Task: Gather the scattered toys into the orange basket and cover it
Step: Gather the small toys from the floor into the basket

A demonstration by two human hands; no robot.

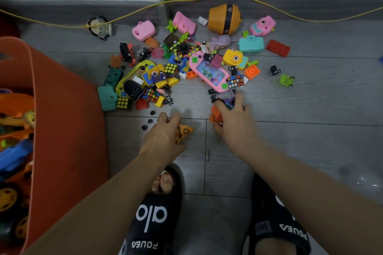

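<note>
Head view: nearest, left hand [165, 132] grips an orange triangular toy [185, 132]; right hand [234, 122] clutches small orange and purple toys. Left of both stands the orange basket [62, 109]; the toy pile [186, 64] lies beyond.

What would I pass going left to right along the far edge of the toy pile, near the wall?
Round doll-face toy → pink camera → pink block → orange pot-shaped toy → pink-and-teal camera → red brick.

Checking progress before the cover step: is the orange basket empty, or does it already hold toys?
Partly filled. The orange basket at the left already holds toys, including blue, orange and yellow-wheeled pieces. It is uncovered, and many toys are on the floor.
</note>
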